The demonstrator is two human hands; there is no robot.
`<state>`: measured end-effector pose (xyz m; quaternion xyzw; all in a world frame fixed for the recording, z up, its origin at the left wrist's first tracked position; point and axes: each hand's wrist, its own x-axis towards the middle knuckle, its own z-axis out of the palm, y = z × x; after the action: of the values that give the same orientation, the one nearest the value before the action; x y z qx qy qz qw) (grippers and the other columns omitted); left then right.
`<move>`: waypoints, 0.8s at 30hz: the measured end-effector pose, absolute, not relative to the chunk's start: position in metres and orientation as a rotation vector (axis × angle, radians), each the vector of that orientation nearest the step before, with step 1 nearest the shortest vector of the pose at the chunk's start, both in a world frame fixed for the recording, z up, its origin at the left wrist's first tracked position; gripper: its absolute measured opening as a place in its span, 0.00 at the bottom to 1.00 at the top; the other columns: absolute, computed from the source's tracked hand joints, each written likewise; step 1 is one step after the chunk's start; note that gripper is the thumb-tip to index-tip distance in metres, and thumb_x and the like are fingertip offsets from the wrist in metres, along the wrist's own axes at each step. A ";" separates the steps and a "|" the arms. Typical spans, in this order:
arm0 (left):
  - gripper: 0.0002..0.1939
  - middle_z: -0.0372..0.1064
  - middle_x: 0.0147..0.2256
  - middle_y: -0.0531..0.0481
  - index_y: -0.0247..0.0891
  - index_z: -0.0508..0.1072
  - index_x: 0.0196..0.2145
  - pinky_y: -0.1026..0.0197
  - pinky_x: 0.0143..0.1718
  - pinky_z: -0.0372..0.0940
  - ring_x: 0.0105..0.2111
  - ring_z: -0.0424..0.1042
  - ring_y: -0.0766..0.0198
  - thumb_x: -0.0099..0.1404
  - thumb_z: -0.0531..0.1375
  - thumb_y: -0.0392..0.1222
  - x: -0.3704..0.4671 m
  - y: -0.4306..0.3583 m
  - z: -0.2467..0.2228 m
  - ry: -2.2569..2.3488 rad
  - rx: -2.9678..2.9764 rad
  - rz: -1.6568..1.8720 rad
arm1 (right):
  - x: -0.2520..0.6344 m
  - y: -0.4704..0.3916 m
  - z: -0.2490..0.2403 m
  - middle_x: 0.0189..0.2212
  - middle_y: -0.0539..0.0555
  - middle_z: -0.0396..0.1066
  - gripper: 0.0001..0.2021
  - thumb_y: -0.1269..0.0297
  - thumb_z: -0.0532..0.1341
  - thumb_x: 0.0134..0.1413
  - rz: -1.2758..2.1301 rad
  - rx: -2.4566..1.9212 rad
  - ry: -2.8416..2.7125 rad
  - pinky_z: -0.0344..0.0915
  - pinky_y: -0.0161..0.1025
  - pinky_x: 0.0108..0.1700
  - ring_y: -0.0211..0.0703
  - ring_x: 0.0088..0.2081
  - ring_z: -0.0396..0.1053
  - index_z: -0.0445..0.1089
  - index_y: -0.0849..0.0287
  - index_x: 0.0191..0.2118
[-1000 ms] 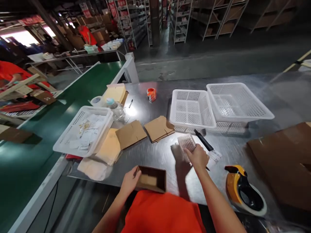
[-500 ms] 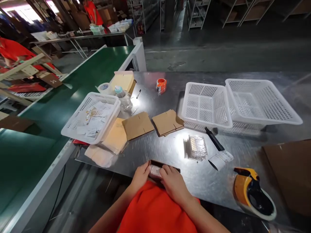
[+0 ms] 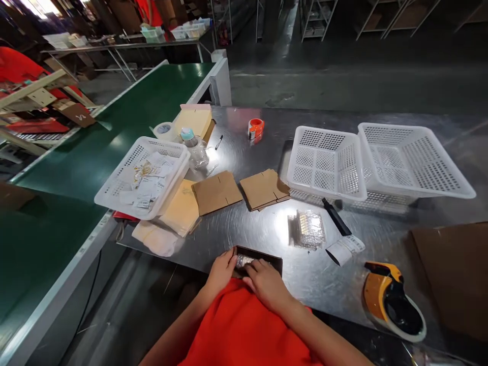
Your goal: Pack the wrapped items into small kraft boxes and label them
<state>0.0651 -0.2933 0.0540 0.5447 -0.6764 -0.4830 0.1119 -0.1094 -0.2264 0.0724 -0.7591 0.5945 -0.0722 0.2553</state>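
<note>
From where I stand, the person in the red cloth top point(image 3: 244, 325) has both hands together over one small, open, brown cardboard box point(image 3: 274, 261), at the near edge of the grey metal table point(image 3: 259, 229). The left hand point(image 3: 221, 269) is clamped on the box's left end. The right hand point(image 3: 266, 283) is bent over its near side, fingertips dipping inside, beside a shiny, clear plastic-wrapped bundle point(image 3: 243, 261) that lies in the box, between the two hands. Whether those fingers pinch the bundle or merely touch it, I cannot tell (the knuckles hide that part from me).

Beyond the right hand and off to its right sits a squarish, clear bubble-wrapped packet point(image 3: 311, 230), untouched. Further right of that hand are a slim black plastic tool point(image 3: 336, 216) and a curled white printed paper label point(image 3: 345, 249); well to its right rests a yellow-and-black tape dispenser point(image 3: 392, 300).

Straight ahead of the hands lie two piles of flat brown cardboard, the left pile point(image 3: 217, 193) just beside the right pile point(image 3: 264, 190). Past the left hand, to its left, stands a white perforated plastic basket point(image 3: 109, 190) of white paper slips point(image 3: 152, 178).
</note>
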 end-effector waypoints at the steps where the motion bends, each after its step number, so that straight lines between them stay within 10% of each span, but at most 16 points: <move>1: 0.22 0.76 0.47 0.44 0.40 0.74 0.52 0.55 0.51 0.65 0.46 0.74 0.54 0.67 0.50 0.48 0.065 -0.294 0.055 -1.978 1.593 -1.422 | -0.110 -0.227 0.071 0.48 0.63 0.74 0.15 0.59 0.58 0.62 -0.202 -2.025 1.583 0.69 0.51 0.48 0.58 0.49 0.70 0.74 0.60 0.47; 6: 0.20 0.77 0.46 0.44 0.40 0.75 0.49 0.54 0.51 0.65 0.45 0.74 0.53 0.66 0.51 0.48 0.064 -0.298 0.057 -2.001 1.575 -1.440 | -0.114 -0.227 0.066 0.61 0.66 0.63 0.24 0.47 0.57 0.60 -0.137 -1.943 1.574 0.62 0.62 0.58 0.68 0.60 0.60 0.75 0.64 0.49; 12: 0.33 0.72 0.53 0.38 0.35 0.70 0.57 0.51 0.50 0.68 0.50 0.72 0.50 0.56 0.63 0.52 0.075 -0.312 0.048 -1.657 1.657 -1.671 | -0.156 -0.203 0.055 0.51 0.61 0.72 0.18 0.62 0.49 0.64 -0.836 -1.692 1.737 0.68 0.52 0.52 0.52 0.50 0.69 0.73 0.56 0.50; 19: 0.41 0.63 0.60 0.42 0.44 0.66 0.59 0.48 0.61 0.57 0.61 0.62 0.49 0.50 0.69 0.61 0.077 -0.326 0.037 -1.335 1.224 -2.296 | -0.185 -0.204 0.001 0.47 0.57 0.73 0.29 0.47 0.60 0.51 -0.948 -0.904 1.351 0.69 0.49 0.45 0.48 0.40 0.71 0.66 0.56 0.57; 24: 0.43 0.65 0.54 0.41 0.39 0.64 0.57 0.44 0.61 0.55 0.56 0.64 0.49 0.47 0.72 0.54 0.054 -0.320 0.009 -1.717 1.401 -1.908 | -0.151 -0.216 -0.024 0.44 0.55 0.72 0.26 0.48 0.64 0.43 -0.932 -0.972 1.666 0.65 0.53 0.52 0.53 0.47 0.68 0.67 0.56 0.48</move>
<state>0.0544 -0.3197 0.0094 0.4763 -0.5836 -0.6487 0.1082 -0.1509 -0.2156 -0.0238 -0.3981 0.6827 -0.3818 0.4793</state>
